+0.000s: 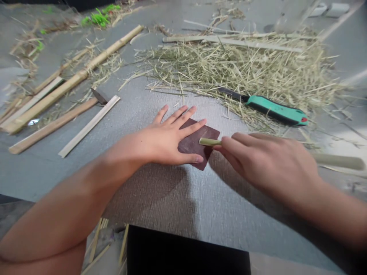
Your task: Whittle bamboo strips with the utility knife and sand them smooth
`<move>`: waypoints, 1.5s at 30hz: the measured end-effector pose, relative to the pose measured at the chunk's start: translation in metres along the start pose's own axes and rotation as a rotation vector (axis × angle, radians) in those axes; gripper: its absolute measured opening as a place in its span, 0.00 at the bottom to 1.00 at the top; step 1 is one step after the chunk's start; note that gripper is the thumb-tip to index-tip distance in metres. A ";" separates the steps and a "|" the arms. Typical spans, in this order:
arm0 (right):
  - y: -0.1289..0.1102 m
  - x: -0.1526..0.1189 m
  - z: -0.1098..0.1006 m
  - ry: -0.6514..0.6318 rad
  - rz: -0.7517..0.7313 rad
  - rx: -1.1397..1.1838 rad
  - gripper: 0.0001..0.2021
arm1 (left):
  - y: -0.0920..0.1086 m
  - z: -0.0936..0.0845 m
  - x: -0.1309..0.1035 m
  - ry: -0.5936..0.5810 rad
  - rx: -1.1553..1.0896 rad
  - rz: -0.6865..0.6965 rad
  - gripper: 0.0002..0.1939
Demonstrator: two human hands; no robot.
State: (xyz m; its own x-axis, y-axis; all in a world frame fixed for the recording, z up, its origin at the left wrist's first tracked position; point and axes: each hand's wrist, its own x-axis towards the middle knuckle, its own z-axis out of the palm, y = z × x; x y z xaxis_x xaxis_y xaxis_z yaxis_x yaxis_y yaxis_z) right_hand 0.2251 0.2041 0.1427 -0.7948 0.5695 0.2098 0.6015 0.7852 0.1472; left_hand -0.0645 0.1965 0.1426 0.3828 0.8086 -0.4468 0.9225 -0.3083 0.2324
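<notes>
A dark reddish-brown square sheet (192, 141), like sandpaper, lies on the grey table. My left hand (169, 139) rests flat on its left part with the fingers spread. From the right, my right hand (263, 160) grips a pale green bamboo strip (208, 142) between closed fingers. The strip's near end lies over the sheet's right part, between my left forefinger and thumb. Its other end sticks out to the right beyond my right hand.
A green-handled knife (276, 110) lies beside a heap of shavings (229, 67) at the back. A wooden-handled hammer (57, 124), a pale flat strip (90, 126) and a long bamboo pole (71, 82) are at the left. The table's front edge is near.
</notes>
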 end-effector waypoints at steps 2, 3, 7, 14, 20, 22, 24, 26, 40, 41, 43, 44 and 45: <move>0.000 0.000 0.001 0.037 0.045 -0.012 0.19 | -0.001 0.001 0.000 0.002 0.004 0.005 0.64; 0.000 0.000 0.001 0.042 0.055 -0.018 0.20 | -0.001 0.001 0.000 0.006 0.006 0.003 0.64; 0.001 0.001 0.002 -0.026 0.007 0.004 0.17 | -0.002 0.001 -0.001 0.005 0.005 0.003 0.65; 0.002 0.002 0.002 -0.057 0.025 0.029 0.16 | -0.003 0.003 0.000 0.020 -0.006 0.013 0.65; 0.003 0.004 0.003 -0.071 0.083 0.018 0.20 | -0.003 0.003 0.001 0.021 -0.008 0.005 0.64; 0.003 0.004 0.003 -0.065 0.055 0.032 0.19 | -0.003 0.002 0.000 0.012 -0.011 0.009 0.64; 0.002 0.004 0.004 -0.037 0.099 0.021 0.20 | -0.003 0.003 0.000 0.014 -0.010 0.008 0.64; 0.002 0.003 0.004 -0.045 0.112 0.019 0.20 | -0.004 0.003 0.000 0.023 -0.012 0.005 0.64; -0.009 0.004 0.000 -0.070 0.126 0.044 0.19 | -0.005 0.002 0.000 0.037 -0.044 0.025 0.64; -0.009 0.004 0.001 -0.063 0.126 0.048 0.19 | -0.006 0.002 0.000 0.033 -0.043 0.028 0.63; -0.006 0.005 0.005 -0.046 0.128 0.055 0.19 | -0.007 0.002 0.000 0.025 -0.044 0.033 0.63; -0.004 0.005 0.007 -0.030 0.135 0.053 0.20 | -0.007 0.002 0.000 0.022 -0.047 0.035 0.63; -0.001 0.006 0.009 -0.014 0.143 0.046 0.21 | -0.007 0.002 0.000 0.019 -0.051 0.036 0.62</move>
State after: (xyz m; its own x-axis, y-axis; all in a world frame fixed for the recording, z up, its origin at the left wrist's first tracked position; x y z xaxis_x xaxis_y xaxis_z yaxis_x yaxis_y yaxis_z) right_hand 0.2186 0.2087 0.1348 -0.7027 0.6792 0.2116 0.7044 0.7061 0.0726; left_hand -0.0711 0.1974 0.1391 0.4138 0.8071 -0.4212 0.9044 -0.3116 0.2916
